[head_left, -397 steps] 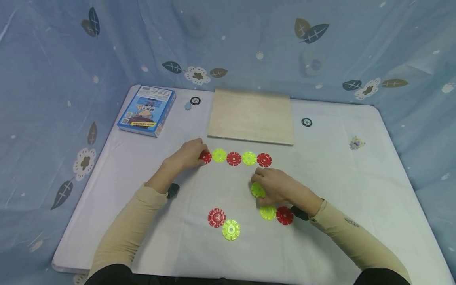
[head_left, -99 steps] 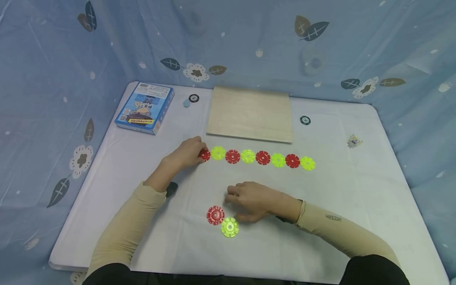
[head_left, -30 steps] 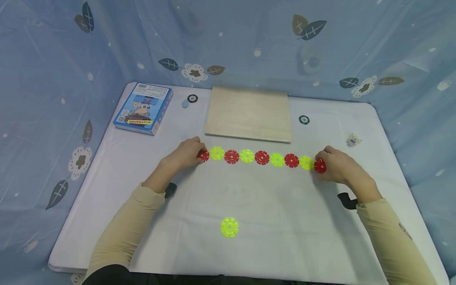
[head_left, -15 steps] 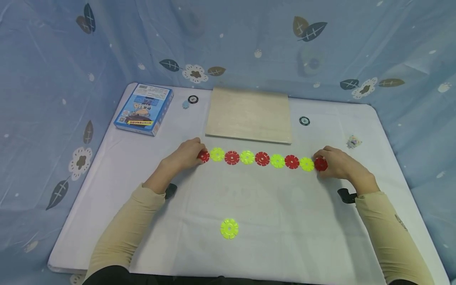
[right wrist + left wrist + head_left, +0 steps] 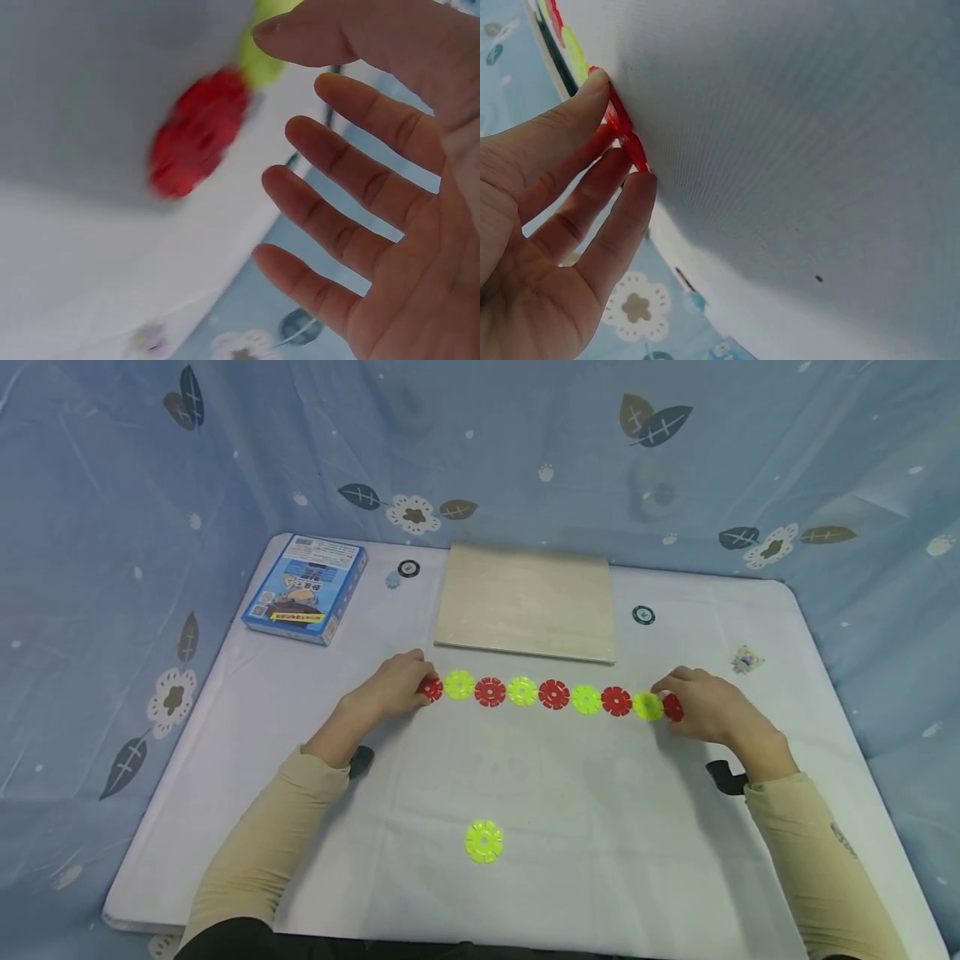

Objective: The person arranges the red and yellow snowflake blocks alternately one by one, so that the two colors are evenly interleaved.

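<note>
A chain of notched plastic building discs [image 5: 554,694], alternating red and yellow-green, runs across the white table. My left hand [image 5: 390,687] pinches the red disc [image 5: 636,150] at its left end between thumb and fingers. At the other end, my right hand [image 5: 708,706] is spread beside the last red disc [image 5: 199,135], which looks tilted. In the right wrist view, its thumb overlaps the neighbouring yellow-green disc [image 5: 262,64] and the other fingers stand apart from both discs. One loose yellow-green disc [image 5: 483,842] lies nearer the front.
Behind the chain lies a flat wooden board [image 5: 527,602]. A blue box [image 5: 306,587] is at the back left, near a black ring-marked round piece [image 5: 408,568]. Another such piece [image 5: 643,615] and a small colourful item [image 5: 747,659] lie to the right.
A red disc from the front has joined the chain's right end, carried by my right hand. Over the last half second that disc has tilted. My left hand keeps its place.
</note>
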A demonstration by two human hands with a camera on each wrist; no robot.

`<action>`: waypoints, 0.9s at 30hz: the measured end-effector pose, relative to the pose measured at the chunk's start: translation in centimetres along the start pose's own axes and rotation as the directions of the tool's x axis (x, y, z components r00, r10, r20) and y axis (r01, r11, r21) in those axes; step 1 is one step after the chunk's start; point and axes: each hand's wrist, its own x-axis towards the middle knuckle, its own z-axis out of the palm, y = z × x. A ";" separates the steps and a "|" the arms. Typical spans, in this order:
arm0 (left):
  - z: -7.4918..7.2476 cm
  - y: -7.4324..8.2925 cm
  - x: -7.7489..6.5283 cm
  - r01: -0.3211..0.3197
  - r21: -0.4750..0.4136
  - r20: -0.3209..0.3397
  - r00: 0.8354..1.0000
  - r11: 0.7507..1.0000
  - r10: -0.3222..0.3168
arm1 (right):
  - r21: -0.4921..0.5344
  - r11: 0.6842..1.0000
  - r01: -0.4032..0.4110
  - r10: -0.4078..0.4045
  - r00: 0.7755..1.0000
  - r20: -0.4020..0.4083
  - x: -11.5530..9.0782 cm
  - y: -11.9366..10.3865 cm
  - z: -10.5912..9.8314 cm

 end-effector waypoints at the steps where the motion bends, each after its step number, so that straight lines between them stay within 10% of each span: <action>1: 0.0 0.0 0.0 0.005 -0.002 0.003 1.000 1.000 -0.005 | -0.015 1.000 0.027 -0.027 0.999 -0.020 -0.1 -0.6 -0.1; 12: 0.1 0.0 -0.1 0.006 0.007 -0.005 1.000 1.000 -0.006 | -0.181 0.912 0.368 -0.396 0.905 -0.154 -0.2 -7.6 1.2; 19: -0.1 0.0 -0.2 0.005 0.003 0.005 1.000 1.000 -0.005 | -0.187 0.850 0.493 -0.512 0.856 -0.069 0.1 -12.3 1.9; 27: -0.2 0.1 -0.2 -0.003 -0.001 0.012 1.000 1.000 0.003 | -0.193 0.722 0.665 -0.674 0.739 0.023 0.1 -17.0 3.1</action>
